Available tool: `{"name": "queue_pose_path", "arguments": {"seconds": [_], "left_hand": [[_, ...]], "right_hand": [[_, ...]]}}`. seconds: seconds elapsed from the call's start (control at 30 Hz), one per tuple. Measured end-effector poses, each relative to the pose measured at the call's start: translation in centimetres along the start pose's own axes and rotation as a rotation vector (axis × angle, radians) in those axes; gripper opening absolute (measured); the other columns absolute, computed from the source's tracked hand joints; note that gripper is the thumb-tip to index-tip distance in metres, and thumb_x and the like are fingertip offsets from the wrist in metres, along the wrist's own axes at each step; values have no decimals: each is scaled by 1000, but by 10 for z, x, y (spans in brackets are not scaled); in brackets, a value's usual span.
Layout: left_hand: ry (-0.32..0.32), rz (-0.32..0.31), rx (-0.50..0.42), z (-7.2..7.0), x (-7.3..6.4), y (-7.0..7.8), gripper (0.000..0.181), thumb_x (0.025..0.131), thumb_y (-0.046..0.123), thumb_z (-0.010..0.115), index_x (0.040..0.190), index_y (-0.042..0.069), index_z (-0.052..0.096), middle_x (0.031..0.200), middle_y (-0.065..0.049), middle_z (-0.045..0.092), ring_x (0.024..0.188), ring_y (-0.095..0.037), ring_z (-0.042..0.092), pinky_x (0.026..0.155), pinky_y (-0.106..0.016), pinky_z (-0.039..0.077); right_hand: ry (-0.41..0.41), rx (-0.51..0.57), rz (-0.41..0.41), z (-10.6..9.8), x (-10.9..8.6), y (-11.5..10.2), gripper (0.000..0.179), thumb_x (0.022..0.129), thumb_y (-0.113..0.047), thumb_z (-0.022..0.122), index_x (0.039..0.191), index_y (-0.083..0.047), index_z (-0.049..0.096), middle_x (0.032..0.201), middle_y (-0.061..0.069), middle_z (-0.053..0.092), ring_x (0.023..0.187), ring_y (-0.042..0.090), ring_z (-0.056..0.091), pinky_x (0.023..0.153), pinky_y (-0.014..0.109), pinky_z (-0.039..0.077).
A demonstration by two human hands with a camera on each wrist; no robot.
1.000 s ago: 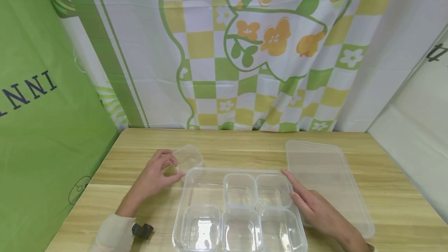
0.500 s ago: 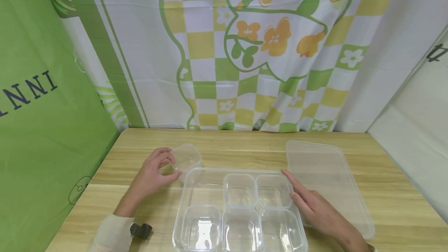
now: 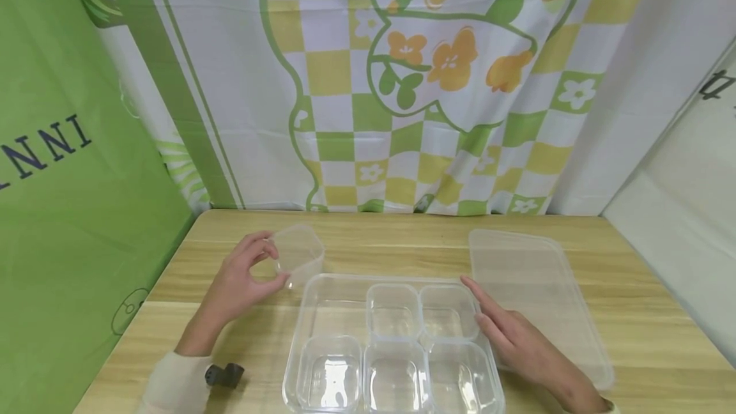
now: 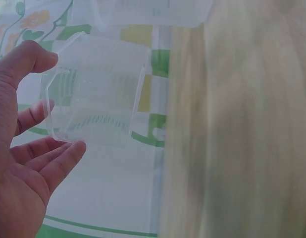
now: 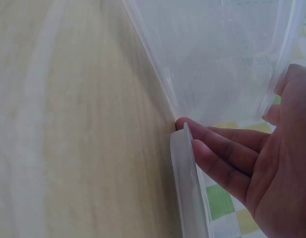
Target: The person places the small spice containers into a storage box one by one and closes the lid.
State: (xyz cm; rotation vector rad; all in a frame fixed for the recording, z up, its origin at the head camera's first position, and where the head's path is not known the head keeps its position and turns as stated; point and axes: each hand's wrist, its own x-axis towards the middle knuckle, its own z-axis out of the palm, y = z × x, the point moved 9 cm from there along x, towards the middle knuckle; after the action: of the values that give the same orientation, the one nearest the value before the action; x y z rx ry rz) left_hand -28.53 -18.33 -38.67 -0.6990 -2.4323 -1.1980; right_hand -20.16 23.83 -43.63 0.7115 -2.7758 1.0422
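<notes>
My left hand (image 3: 241,276) pinches a small clear plastic box (image 3: 300,253) between thumb and fingers, left of a large clear container (image 3: 294,344). The left wrist view shows this box (image 4: 96,91) tilted, thumb on one side and fingertips on the other. Several similar small boxes (image 3: 397,377) sit inside the large container, whose back-left section holds none. My right hand (image 3: 526,344) rests with extended fingers against the container's right side, index fingertip near its back corner. In the right wrist view, its lower fingers (image 5: 227,148) reach between the container wall (image 5: 222,59) and a lid edge (image 5: 187,183).
A flat translucent lid (image 3: 535,299) lies on the wooden table (image 3: 402,241) at the right, beside the container. A small black device (image 3: 224,375) is by my left wrist. A patterned curtain (image 3: 425,145) hangs behind the table, with a green cloth (image 3: 69,241) at left.
My left hand has moved a little left and away from me with the small box, which has turned and tilted more. My right hand and the large container have stayed in place.
</notes>
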Motion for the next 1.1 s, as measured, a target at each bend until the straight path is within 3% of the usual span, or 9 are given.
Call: {"name": "queue_pose_path", "arguments": {"seconds": [0.3, 0.53, 0.7, 0.77, 0.93, 1.0, 1.1], "left_hand": [[42, 92, -34, -12, 2, 22, 40, 71, -9, 88, 98, 3, 61, 138, -21, 55, 120, -44, 59, 95, -37, 54], [72, 122, 24, -19, 0, 36, 40, 71, -6, 87, 99, 6, 62, 138, -21, 56, 115, -40, 63, 97, -25, 51], [77, 150, 44, -22, -1, 49, 39, 71, -2, 87, 100, 6, 62, 139, -19, 56, 117, -38, 61, 98, -32, 53], [74, 161, 37, -23, -2, 53, 40, 71, -2, 87, 101, 7, 62, 141, -17, 55, 120, -38, 60, 99, -32, 52], [48, 183, -14, -22, -6, 63, 42, 70, -5, 87, 102, 8, 62, 143, -16, 55, 129, -36, 54, 100, -28, 49], [30, 196, -27, -20, -8, 67, 42, 70, -3, 87, 102, 8, 63, 144, -15, 55, 131, -35, 53, 100, -30, 50], [0, 208, -40, -16, -10, 71, 43, 70, -1, 87, 103, 11, 63, 144, -14, 55, 131, -33, 52, 100, -36, 52]], "right_hand": [[5, 2, -4, -1, 1, 0, 58, 112, -13, 43, 165, -24, 23, 64, -25, 21, 53, -6, 22, 77, 29, 45], [0, 7, -5, 1, 1, 0, 57, 112, -13, 43, 165, -20, 24, 63, -25, 21, 52, -6, 21, 77, 29, 45], [7, -13, 11, 0, 0, 1, 59, 112, -14, 44, 165, -25, 22, 64, -24, 22, 53, -5, 28, 86, 33, 52], [13, -33, 17, 0, 0, 1, 59, 112, -15, 45, 165, -27, 22, 67, -24, 23, 62, -6, 40, 95, 37, 53], [18, -47, 17, 0, 0, 0, 60, 111, -15, 45, 165, -27, 23, 68, -24, 25, 71, -4, 48, 101, 42, 52], [17, -38, 16, 0, 0, 0, 60, 111, -14, 45, 165, -27, 23, 64, -25, 25, 59, -4, 40, 97, 39, 53], [20, -36, 13, -1, 0, 0, 60, 111, -14, 46, 165, -27, 23, 62, -25, 25, 54, -3, 34, 92, 37, 54]]}}
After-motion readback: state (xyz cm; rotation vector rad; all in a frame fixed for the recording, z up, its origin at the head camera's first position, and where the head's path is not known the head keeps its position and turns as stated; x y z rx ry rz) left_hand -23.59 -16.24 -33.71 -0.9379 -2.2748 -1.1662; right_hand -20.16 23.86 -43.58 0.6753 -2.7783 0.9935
